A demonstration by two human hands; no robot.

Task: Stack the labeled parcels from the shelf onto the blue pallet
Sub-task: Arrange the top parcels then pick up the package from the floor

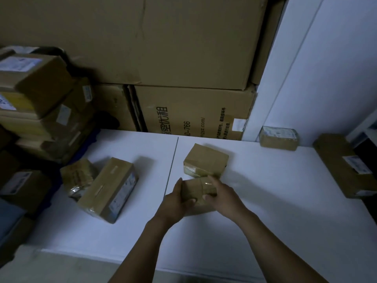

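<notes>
a single head-worn view looks forward and down from close above the white shelf, facing stacked cartons at the far side.

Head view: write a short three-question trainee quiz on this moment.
1. True or false: the left hand and right hand both grip the small brown taped cardboard parcel.
2. The tall stack of labelled brown parcels stands: A left of the hands, B right of them, C between them.
3. Fill in: the brown cardboard box beyond the held parcel rests on the white ____.
Key: 1 true; 2 A; 3 shelf.
</notes>
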